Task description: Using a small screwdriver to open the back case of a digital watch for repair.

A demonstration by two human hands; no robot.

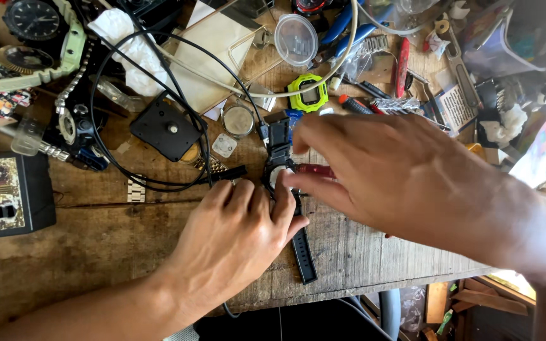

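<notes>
Both hands are on a black wristwatch with a black rubber strap (284,165) lying lengthwise near the front edge of the worn wooden surface (96,240). How far along is the work? Judging from this view, somewhere in the middle: the watch is laid flat with the strap still attached at both ends, one end running up toward the clutter and the other end (303,252) pointing down toward the edge. I can't tell if the case is open, since the fingers cover most of it.

The left hand (238,230) is curled over the lower half of the watch, fingers bent and pressing down on the case and strap, pinning it to the wood. The right hand (387,170) comes in from the right side, fingertips pinched together right at the watch case. There's a slim dark red tool handle (314,170) poking out from under it, touching the case area, and it looks like the right hand has hold of it, though the grip itself is hidden.

Stuff around: a neon yellow-green watch case (309,93) just above, a black square clock movement (167,127) to the left, a looping black cable (105,126), a clear round plastic lid (296,39) further back, and a black box with a patterned face (4,196) at the far left.
</notes>
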